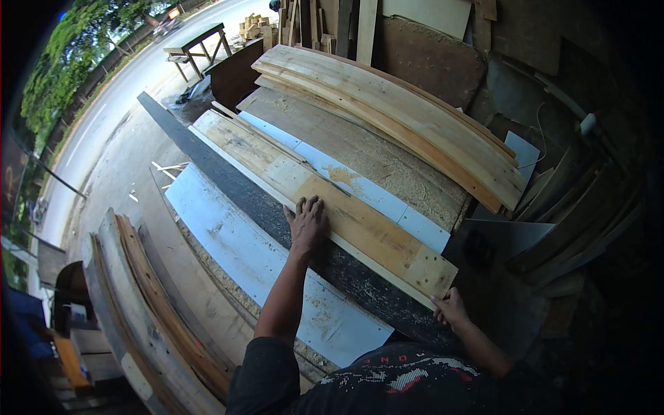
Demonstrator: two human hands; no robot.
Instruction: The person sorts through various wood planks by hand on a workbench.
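Note:
A long pale wooden plank [360, 214] with darker stains and small holes near its close end lies slantwise in front of me. My left hand [306, 225] rests on its near edge about midway along, fingers apart on the top face and thumb at the side. At the close end, my right hand [451, 309] grips the plank's corner between thumb and fingers; part of those fingers is hidden. Under and beside the plank runs a long black board [235, 183] speckled with sawdust.
White panels [228, 235] dusted with sawdust flank the black board. Stacked long planks [387, 111] lie on the far side, and more boards [149, 304] stand at lower left. Sheets and offcuts [432, 59] lean on the wall. A small wooden table [197, 52] stands near the road.

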